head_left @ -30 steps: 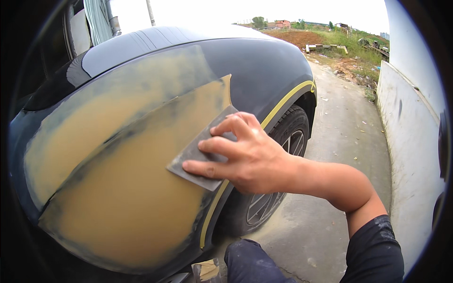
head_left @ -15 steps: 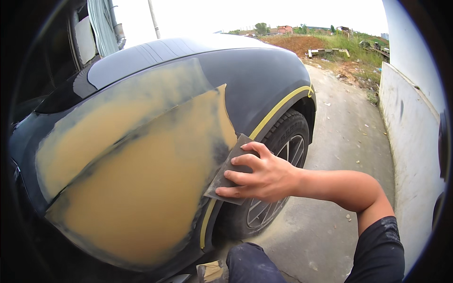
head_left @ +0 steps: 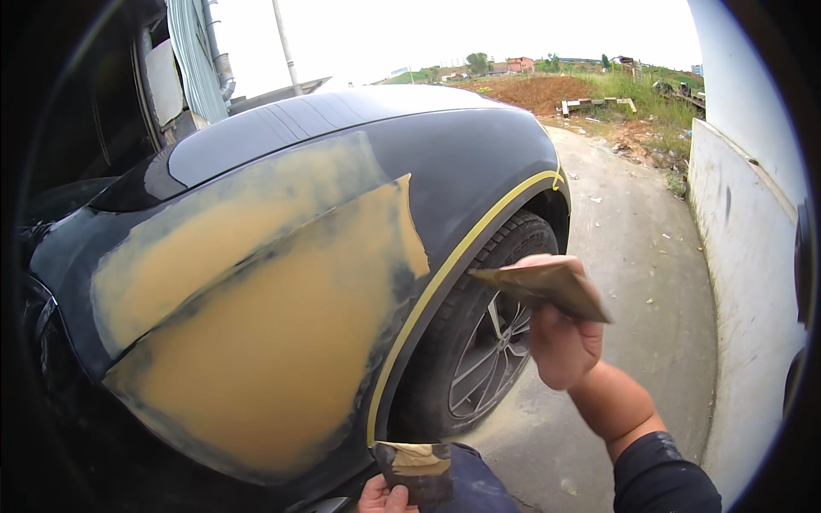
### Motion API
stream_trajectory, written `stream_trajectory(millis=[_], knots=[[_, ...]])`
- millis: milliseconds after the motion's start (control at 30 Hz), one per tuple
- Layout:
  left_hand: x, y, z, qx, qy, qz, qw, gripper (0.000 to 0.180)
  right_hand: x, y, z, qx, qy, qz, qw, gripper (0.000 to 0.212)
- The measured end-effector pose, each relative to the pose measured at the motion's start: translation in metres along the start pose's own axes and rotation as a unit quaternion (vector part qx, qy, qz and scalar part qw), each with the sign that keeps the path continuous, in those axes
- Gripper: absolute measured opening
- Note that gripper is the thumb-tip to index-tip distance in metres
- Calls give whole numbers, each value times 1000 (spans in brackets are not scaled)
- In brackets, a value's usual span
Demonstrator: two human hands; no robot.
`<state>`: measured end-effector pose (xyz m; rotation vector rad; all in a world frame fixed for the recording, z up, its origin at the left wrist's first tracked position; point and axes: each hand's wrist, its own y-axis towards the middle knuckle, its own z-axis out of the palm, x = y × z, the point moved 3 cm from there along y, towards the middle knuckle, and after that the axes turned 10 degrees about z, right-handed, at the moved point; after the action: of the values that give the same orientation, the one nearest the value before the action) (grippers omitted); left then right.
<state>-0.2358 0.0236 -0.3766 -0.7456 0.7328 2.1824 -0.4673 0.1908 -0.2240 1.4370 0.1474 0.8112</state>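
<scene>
My right hand is lifted off the car, in front of the wheel, gripping a grey-brown sheet of sandpaper that is tilted nearly edge-on. At the bottom edge, my left hand pinches a dark flat piece with a tan, torn-looking patch along its top; its exact kind is unclear. A dark car fender carries a wide area of tan filler, with dark smudges around its borders and a dark crease line across it.
Yellow masking tape follows the wheel arch above the tyre. My knee is close below the wheel. On the right a white wall runs along the concrete ground. Grass and bare soil lie beyond.
My right hand has come away from the fender edge, moving right with the sandpaper and turning it. My left hand has come into view with the dark piece, which is raised and further right.
</scene>
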Motion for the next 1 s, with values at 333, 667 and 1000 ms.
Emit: stream_trajectory(millis=[333,667,1000], knots=[[7,26,40,61,-61,46,995,31,31,-59,57,164,353,221,894,38],[-2,23,41,54,-3,29,998,25,-29,-49,-14,15,299,319,899,22],[-21,16,69,19,-17,33,999,23,-52,-67,23,220,75,314,920,24]])
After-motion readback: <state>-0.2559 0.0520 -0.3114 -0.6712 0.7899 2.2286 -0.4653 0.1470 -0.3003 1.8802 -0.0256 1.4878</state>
